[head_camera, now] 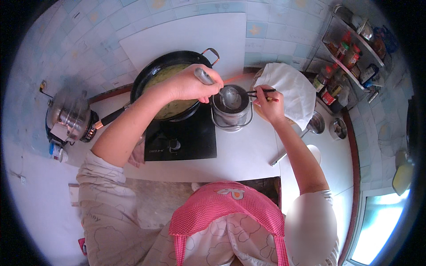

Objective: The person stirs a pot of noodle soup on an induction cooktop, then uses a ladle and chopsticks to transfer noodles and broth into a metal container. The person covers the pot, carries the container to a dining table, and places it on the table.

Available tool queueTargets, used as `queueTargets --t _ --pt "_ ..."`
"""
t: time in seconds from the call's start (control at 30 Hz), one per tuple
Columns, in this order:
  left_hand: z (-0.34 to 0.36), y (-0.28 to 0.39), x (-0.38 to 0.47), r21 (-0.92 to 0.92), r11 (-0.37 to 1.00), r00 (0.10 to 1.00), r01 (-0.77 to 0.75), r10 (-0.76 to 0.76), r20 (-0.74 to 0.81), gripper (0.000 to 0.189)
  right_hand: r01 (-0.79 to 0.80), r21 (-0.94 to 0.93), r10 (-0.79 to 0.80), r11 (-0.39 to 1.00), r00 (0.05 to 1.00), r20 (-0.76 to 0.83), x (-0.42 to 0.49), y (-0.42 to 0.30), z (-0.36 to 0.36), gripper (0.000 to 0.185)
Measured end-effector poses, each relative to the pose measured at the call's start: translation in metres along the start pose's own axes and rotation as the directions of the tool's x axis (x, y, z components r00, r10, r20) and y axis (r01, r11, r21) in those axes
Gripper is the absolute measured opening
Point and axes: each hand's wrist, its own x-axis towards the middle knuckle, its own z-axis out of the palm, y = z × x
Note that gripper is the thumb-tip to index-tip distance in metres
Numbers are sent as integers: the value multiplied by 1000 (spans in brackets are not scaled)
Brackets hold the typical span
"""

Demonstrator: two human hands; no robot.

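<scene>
My left hand (196, 83) grips the handle of a metal spoon (232, 97), whose bowl is over the open mouth of a metal pot with a wire bail handle (233, 120). In my right hand (271, 103) are dark chopsticks (263, 91), their tips at the pot's right rim. To the left, a black wok (138, 78) with greenish liquid (178, 108) in it stands on a black cooktop (181, 143). My left forearm hides part of the wok. The contents of the metal pot look dark and are partly hidden by the spoon.
A white cloth (289, 89) covers a round container behind my right hand. A ladle (316, 123) and a small metal bowl (338, 129) lie further right, below a corner rack (352, 74) of bottles. A steel electric cooker (68, 113) stands left, near the wok's handle (113, 116).
</scene>
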Motion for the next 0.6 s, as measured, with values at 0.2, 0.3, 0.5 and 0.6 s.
queueTargets --t 0.2,0.3,0.5,0.6 --pt "-4 -21 -7 -193 980 997 49 -60 -54 25 167 -82 -160 983 984 79 -8 -5 7 16" --pt "-5 -35 -7 -242 969 994 42 -64 -84 27 189 -189 -189 964 982 16 -8 -8 6 16" --pt "-9 -51 -13 -392 917 984 68 -126 -125 30 -21 67 27 998 996 -89 -10 -14 2 17" --pt "-6 -53 -16 -430 902 981 45 -121 -151 30 -156 242 180 958 980 -81 -19 -34 -1 19"
